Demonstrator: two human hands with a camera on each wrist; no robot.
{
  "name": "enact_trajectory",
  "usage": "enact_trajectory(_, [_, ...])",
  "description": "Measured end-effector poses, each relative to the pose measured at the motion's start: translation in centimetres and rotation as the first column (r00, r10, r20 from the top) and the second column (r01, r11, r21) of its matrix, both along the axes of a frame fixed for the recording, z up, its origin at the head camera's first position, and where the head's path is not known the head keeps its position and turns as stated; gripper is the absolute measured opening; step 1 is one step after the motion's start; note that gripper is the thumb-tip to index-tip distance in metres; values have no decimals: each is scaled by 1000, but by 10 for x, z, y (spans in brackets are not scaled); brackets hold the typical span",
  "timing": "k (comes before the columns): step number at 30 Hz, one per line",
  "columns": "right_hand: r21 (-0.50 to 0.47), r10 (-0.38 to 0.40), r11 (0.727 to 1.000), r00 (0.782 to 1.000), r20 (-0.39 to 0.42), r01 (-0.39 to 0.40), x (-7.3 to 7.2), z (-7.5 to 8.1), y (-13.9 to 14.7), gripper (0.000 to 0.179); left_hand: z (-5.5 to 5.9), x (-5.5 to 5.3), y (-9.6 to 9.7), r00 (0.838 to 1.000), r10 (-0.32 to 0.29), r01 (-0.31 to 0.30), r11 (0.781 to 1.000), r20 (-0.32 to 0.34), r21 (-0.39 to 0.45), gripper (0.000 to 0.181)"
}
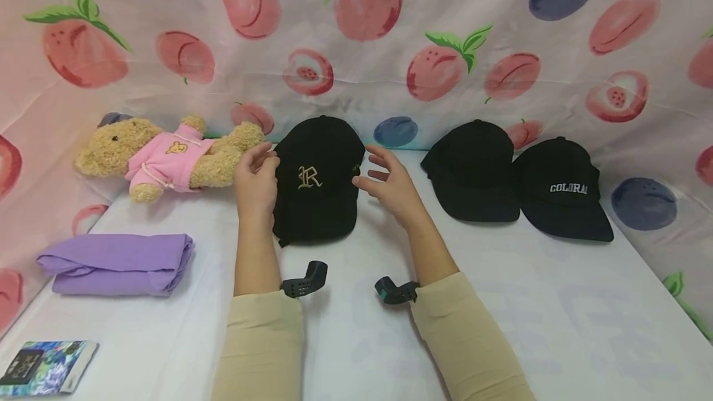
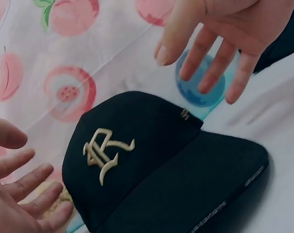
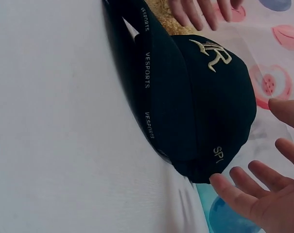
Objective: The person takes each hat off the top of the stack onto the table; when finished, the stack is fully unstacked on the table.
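Observation:
A black baseball cap (image 1: 319,159) with a gold letter emblem sits at the back of the table, its brim toward me. On its left side is my left hand (image 1: 257,181), fingers spread and loosely bent beside the crown. My right hand (image 1: 392,187) stands at the cap's other side, fingers relaxed and palm facing it. The right wrist view has a fingertip of the right hand (image 3: 263,194) right at the cap's lower edge, near small gold lettering. In the left wrist view, both palms face the cap (image 2: 132,160) from opposite sides, holding nothing.
A teddy bear (image 1: 172,156) in a pink hoodie lies at the back left. Nearer me are a folded purple cloth (image 1: 119,265) and a book (image 1: 47,367). Two more black caps, one plain (image 1: 473,172) and one with white lettering (image 1: 562,190), stand at the right, before the fruit-print curtain (image 1: 356,91).

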State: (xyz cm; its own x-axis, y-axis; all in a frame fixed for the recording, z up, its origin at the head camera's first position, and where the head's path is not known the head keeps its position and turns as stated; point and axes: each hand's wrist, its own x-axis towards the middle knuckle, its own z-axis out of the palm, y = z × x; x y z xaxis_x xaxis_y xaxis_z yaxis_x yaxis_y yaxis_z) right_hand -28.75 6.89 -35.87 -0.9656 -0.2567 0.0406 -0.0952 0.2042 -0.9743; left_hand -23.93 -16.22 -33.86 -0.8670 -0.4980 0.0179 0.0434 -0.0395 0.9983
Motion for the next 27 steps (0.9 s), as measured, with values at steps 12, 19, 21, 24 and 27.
enact_trajectory(12, [13,52,999,995,86,-53,-2,-8,-4,80,-1,3,-5,980,-46,66,993,196,-97,42])
enact_trajectory(19, [22,88,996,988,128,-91,-3,-14,-8,80,-3,4,-9,946,-72,109,989,315,-102,49])
enact_trajectory(21, [25,88,995,987,134,-92,-2,-15,-9,80,-4,4,-10,938,-71,116,987,338,-116,52])
enact_trajectory(24, [28,78,996,988,135,-83,-2,-16,-10,80,-6,4,-11,926,-76,132,983,369,-131,56])
enact_trajectory(27, [34,73,996,988,134,-78,-1,-18,-11,80,-8,4,-13,911,-93,154,980,401,-123,59])
